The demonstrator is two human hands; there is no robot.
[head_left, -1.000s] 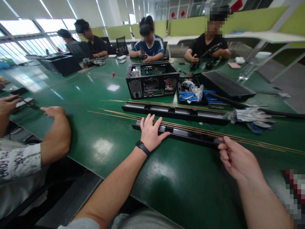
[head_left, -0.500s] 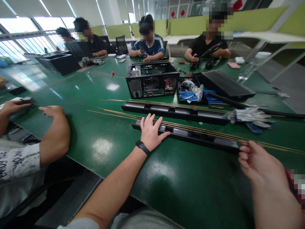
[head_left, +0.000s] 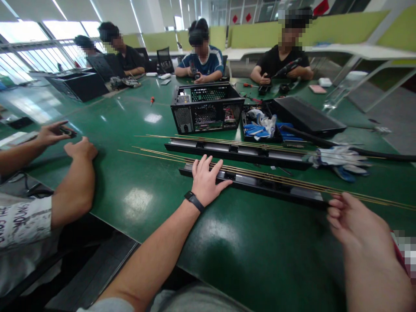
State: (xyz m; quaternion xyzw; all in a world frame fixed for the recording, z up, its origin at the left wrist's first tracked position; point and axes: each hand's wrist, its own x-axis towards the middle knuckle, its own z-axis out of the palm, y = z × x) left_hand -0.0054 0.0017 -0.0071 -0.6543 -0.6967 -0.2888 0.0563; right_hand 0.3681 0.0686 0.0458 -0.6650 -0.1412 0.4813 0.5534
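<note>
My left hand (head_left: 208, 181) lies with fingers spread across a long black channel-shaped strip (head_left: 276, 190) and the thin golden rods (head_left: 253, 171) resting along it. Its fingertips touch the rods near the strip's left part. At the right end of the strip, my right hand (head_left: 352, 216) is closed in a pinch on what looks like one of the golden rods; its fingertips partly hide the grip. Behind lies a second black strip (head_left: 238, 154), roughly parallel, also with thin golden rods along its top.
Beyond the strips stand an open black computer case (head_left: 208, 112) and a tray of gloves (head_left: 260, 125). White-and-blue gloves (head_left: 341, 158) lie at the second strip's right end. To my left, a co-worker's hands (head_left: 55, 134) handle a small dark part. Other people sit across the green table (head_left: 136, 203).
Both my hands stay almost in place, and the strips and rods look unmoved. The co-worker's hands on the left have lifted and come closer together, one now holding a small dark part.
</note>
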